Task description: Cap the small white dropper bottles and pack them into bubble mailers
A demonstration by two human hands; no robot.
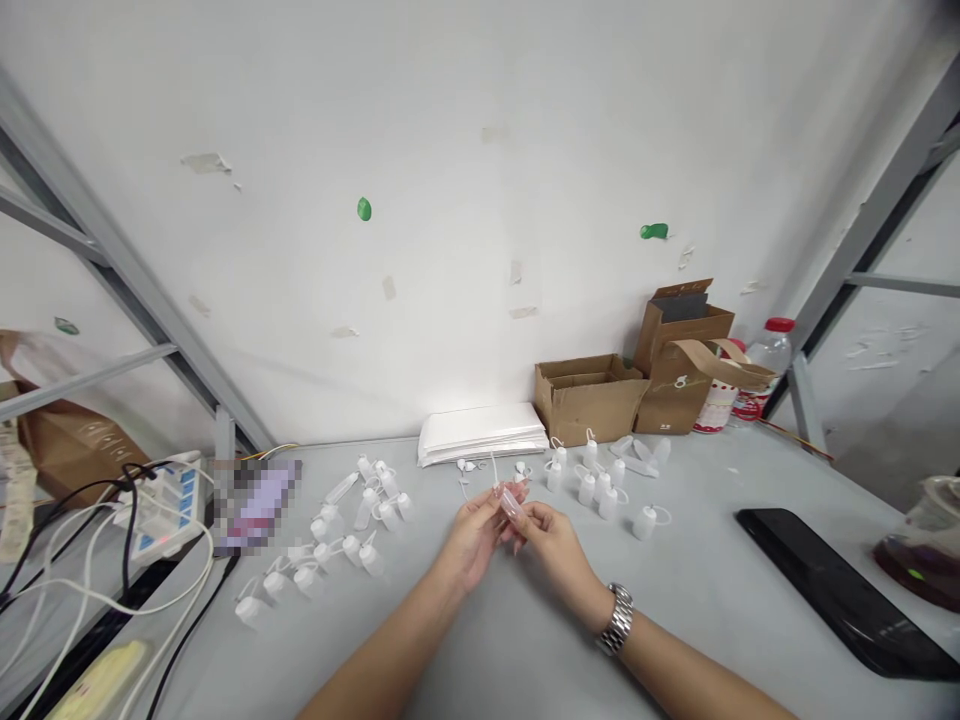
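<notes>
My left hand (471,540) and my right hand (556,545) meet over the middle of the table, fingers closed around a small translucent plastic bottle (512,504). A thin white strip sticks up above the left fingertips. Just beyond my fingers lie a few small white caps (520,470). To the left, several little white squeeze bottles (304,577) with looped cap straps stand or lie in loose rows. More such bottles (602,487) stand to the right, and some translucent bottles (643,455) lie behind them.
White flat packs (482,432) are stacked against the wall, beside an open cardboard box (589,400) and a brown paper bag (679,370). A black phone-like slab (844,590) lies right, near a jar of dark liquid (926,550). A power strip (166,510) and cables crowd the left.
</notes>
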